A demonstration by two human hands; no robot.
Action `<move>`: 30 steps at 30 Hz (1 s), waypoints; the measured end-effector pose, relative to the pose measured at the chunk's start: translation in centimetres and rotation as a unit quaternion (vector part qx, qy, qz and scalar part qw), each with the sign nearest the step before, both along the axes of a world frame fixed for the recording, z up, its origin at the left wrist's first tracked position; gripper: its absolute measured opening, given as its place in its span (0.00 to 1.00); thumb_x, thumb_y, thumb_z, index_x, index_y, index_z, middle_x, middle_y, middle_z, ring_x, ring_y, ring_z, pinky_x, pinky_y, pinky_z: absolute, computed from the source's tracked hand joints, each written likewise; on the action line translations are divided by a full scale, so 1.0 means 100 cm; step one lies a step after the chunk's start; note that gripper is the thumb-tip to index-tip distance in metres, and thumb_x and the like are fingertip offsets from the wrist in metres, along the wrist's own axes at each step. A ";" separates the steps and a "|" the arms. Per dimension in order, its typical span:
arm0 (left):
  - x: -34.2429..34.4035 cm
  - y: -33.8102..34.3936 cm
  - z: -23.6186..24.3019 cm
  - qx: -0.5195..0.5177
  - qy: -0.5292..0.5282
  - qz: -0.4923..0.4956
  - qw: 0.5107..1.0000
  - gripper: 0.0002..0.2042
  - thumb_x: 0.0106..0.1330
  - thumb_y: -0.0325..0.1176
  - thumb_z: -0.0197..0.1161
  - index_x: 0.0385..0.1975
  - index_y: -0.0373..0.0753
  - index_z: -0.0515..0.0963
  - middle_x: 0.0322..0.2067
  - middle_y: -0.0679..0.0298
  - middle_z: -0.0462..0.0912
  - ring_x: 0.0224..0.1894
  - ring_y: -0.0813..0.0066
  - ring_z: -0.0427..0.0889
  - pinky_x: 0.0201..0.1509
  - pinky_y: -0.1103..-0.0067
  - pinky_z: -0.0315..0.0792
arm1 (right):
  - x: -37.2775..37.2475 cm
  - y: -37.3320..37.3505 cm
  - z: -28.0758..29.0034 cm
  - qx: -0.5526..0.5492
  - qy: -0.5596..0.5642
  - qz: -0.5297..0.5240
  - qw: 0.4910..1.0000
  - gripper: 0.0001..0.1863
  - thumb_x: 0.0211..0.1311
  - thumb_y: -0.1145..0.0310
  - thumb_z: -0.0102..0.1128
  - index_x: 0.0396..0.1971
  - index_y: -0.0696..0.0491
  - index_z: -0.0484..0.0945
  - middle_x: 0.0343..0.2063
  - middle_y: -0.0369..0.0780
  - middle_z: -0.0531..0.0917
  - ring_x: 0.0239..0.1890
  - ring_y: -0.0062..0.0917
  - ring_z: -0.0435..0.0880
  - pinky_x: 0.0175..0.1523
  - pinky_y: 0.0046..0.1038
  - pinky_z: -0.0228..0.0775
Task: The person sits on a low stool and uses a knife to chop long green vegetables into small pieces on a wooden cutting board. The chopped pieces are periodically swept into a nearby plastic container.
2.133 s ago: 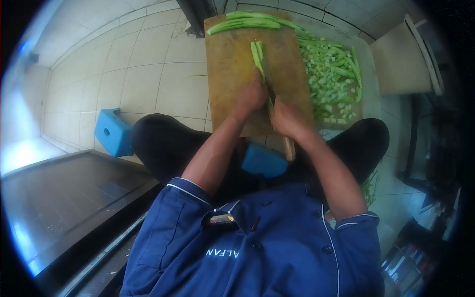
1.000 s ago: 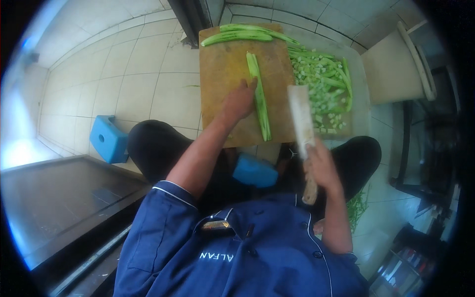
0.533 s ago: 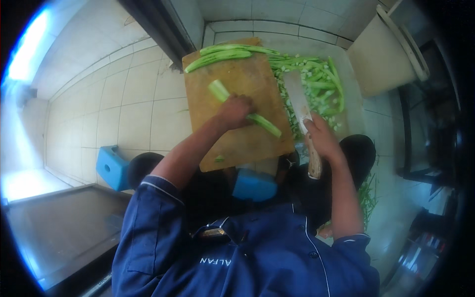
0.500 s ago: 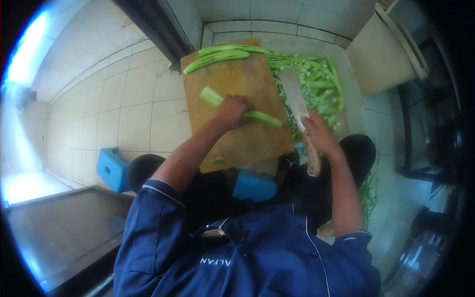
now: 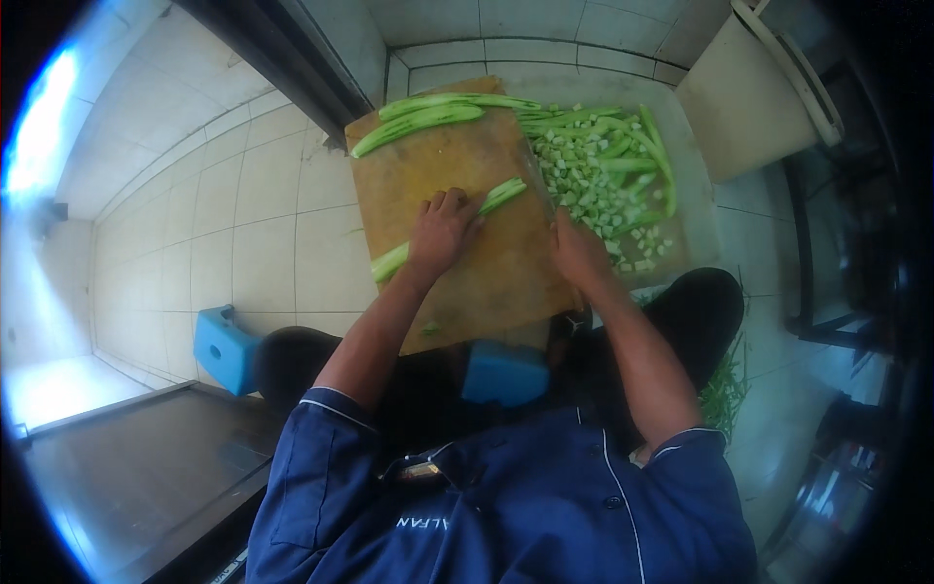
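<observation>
My left hand (image 5: 443, 232) is closed over a long, peeled green gourd (image 5: 503, 195) lying slantwise on the wooden cutting board (image 5: 486, 277). The gourd's upper right end looks split lengthwise; its middle is under my fingers. My right hand (image 5: 579, 251) is closed at the board's right edge, on a kitchen knife (image 5: 546, 183) turned nearly edge-on, so only a thin line of blade shows. Its handle is hidden by the hand. Two more long green gourds (image 5: 418, 129) lie across the board's far end.
Right of the board, diced green pieces (image 5: 579, 175) and long strips (image 5: 632, 164) lie heaped on a pale surface. A beige bin (image 5: 744, 97) stands at the far right. Blue stools (image 5: 226, 352) are at the left and under the board. Green peelings (image 5: 722, 394) lie by my right knee.
On the board the gourd has swung round, its right end now pointing away from me. My right hand has come left to the board's edge, and the blade has turned from flat to edge-on.
</observation>
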State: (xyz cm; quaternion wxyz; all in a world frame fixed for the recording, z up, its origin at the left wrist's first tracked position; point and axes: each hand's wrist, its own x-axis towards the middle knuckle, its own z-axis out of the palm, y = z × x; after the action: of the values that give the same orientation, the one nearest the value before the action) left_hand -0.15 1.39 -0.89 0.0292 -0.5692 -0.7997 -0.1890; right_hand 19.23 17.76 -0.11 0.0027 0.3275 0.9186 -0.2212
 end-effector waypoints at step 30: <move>0.018 -0.001 -0.007 0.032 -0.042 -0.041 0.998 0.17 0.65 0.40 0.64 0.54 0.51 0.82 0.39 0.64 0.77 0.45 0.65 0.76 0.51 0.68 0.70 | 0.033 -0.011 0.018 0.015 -0.023 0.025 0.999 0.14 0.72 0.64 0.46 0.48 0.59 0.65 0.23 0.54 0.82 0.30 0.56 0.82 0.39 0.55 0.71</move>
State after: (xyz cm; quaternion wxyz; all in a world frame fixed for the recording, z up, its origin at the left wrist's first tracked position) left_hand 1.64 1.29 -1.58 0.0065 -0.5917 -0.7698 -0.2393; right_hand 22.51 16.64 1.73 0.0248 0.3096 0.9293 -0.1995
